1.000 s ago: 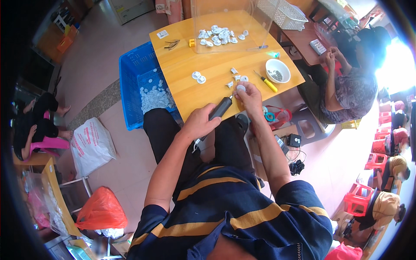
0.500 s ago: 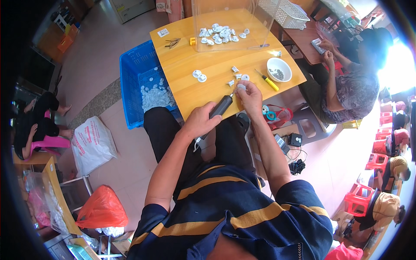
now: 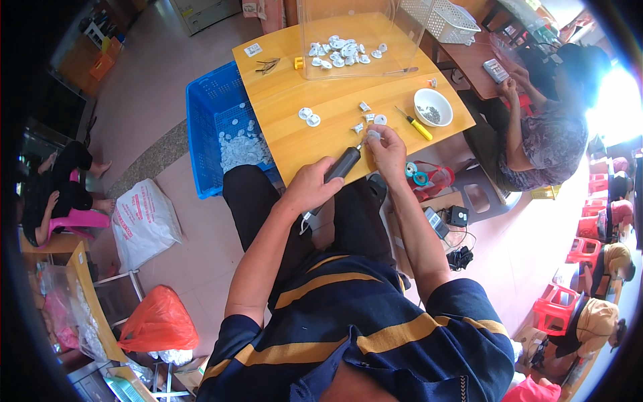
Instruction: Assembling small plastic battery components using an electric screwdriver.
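Observation:
My left hand (image 3: pixel 313 185) grips a black electric screwdriver (image 3: pixel 343 164), its tip angled up toward my right hand (image 3: pixel 386 149). That hand pinches a small white plastic part (image 3: pixel 372 135) at the near edge of the wooden table (image 3: pixel 335 110). A few more white parts (image 3: pixel 370 119) lie just beyond my fingers, and two sit to the left (image 3: pixel 309 116). A pile of white parts (image 3: pixel 343 51) lies inside a clear plastic box (image 3: pixel 395 40) at the far side.
A white bowl (image 3: pixel 433 107) of small screws and a yellow-handled screwdriver (image 3: pixel 416 125) lie to the right. A blue crate (image 3: pixel 224 127) of white parts stands left of the table. Another person (image 3: pixel 542 127) sits on the right. Bags lie on the floor at left.
My hands have barely moved; the screwdriver tip stays against the white part. The person on the right has shifted an arm slightly.

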`<state>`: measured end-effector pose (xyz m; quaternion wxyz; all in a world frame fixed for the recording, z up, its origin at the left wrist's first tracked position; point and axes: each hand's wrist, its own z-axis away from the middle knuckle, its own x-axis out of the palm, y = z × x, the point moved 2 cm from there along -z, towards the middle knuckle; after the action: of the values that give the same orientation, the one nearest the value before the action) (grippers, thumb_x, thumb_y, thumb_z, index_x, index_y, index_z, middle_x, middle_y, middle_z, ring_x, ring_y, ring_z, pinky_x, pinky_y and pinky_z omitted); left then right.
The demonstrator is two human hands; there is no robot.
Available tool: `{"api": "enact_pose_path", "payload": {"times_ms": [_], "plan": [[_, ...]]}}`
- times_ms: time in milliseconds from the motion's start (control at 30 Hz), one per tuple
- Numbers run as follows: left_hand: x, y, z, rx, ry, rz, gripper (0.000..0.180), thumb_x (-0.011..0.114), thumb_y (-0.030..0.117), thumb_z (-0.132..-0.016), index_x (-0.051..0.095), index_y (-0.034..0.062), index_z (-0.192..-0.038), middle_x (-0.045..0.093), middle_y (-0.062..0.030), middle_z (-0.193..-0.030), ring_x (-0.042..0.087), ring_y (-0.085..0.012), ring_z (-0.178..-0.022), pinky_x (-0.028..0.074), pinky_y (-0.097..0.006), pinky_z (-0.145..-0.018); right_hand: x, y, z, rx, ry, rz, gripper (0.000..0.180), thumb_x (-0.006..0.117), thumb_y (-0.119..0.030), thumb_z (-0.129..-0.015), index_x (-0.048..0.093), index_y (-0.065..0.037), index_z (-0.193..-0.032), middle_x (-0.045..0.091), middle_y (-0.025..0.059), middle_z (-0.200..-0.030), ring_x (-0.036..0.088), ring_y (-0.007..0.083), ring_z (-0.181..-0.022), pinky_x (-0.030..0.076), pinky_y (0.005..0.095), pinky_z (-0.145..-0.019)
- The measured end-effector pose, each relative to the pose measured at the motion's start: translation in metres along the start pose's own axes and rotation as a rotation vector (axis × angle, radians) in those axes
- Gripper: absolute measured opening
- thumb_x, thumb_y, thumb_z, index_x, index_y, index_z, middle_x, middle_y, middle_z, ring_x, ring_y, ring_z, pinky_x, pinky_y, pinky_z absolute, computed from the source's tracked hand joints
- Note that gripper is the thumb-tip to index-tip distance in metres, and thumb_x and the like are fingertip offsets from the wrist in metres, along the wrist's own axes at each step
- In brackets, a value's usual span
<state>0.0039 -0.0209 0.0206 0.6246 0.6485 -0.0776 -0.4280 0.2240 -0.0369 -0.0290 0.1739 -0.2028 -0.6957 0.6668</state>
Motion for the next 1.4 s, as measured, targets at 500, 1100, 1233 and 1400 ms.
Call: {"api": "enact_pose_path", "payload": {"times_ms": [500,1100,1233,1400], "plan": [[0.004,-0.019,-0.003,0.023,-0.046,0.191,0.028,0.065,0.018,-0.086,0.062,-0.0028,-0.105,0.062,-0.0105,-0.072,0.063,-0.0174,-0.064,0.05,-0.034,-0.062,-0.003,0.012,-0.001,-0.039,-0.025,0.118,0.018,0.065,-0.002,-0.095,0.067,0.001,-0.113,0.068,0.001,-0.09,0.062,0.0062,-0.079,0.049,0.0198,-0.071],[0.003,-0.014,-0.003,0.012,-0.062,0.263,0.025,0.065,0.016,-0.088,0.061,-0.0029,-0.104,0.062,-0.0057,-0.073,0.06,-0.0123,-0.06,0.049,-0.03,-0.057,-0.003,0.014,-0.002,-0.031,-0.036,0.119,0.016,0.064,0.0,-0.096,0.067,0.001,-0.111,0.067,-0.0004,-0.09,0.061,0.0058,-0.081,0.05,0.02,-0.073],[0.003,-0.012,-0.003,0.003,-0.069,0.255,0.025,0.064,0.016,-0.088,0.061,-0.0031,-0.104,0.061,-0.0056,-0.072,0.06,-0.0122,-0.06,0.049,-0.03,-0.057,-0.003,0.017,-0.003,-0.056,-0.03,0.098,0.016,0.065,0.0,-0.095,0.067,0.001,-0.111,0.068,0.0001,-0.093,0.062,0.0058,-0.084,0.051,0.0203,-0.075],[0.002,-0.012,-0.003,-0.008,-0.072,0.247,0.025,0.064,0.016,-0.088,0.061,-0.003,-0.104,0.061,-0.0053,-0.072,0.06,-0.0121,-0.06,0.049,-0.03,-0.057,-0.004,0.018,-0.003,-0.051,-0.039,0.132,0.015,0.065,0.0,-0.095,0.067,0.001,-0.11,0.069,0.0002,-0.094,0.063,0.0059,-0.086,0.051,0.0203,-0.077]]}}
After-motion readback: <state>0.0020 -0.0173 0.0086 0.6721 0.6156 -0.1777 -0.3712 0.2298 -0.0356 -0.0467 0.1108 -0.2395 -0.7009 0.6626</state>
